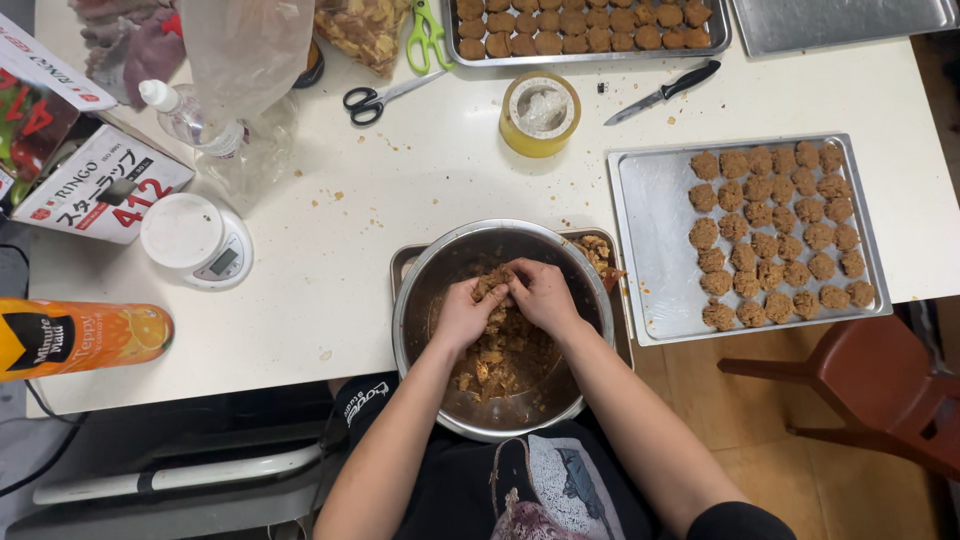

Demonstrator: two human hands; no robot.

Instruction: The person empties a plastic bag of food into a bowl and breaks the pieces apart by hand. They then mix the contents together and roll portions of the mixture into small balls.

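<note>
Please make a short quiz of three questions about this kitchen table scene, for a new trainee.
1. True or false: both hands are inside the metal bowl.
2. Which tool lies nearest the yellow tub? A) black-handled knife B) white kitchen scale C) orange juice carton
3. Fill in: the shaped brown lumps lie in rows on a metal ____.

Key:
1. True: left hand and right hand press the brown mixture together.
2. A
3. tray
</note>
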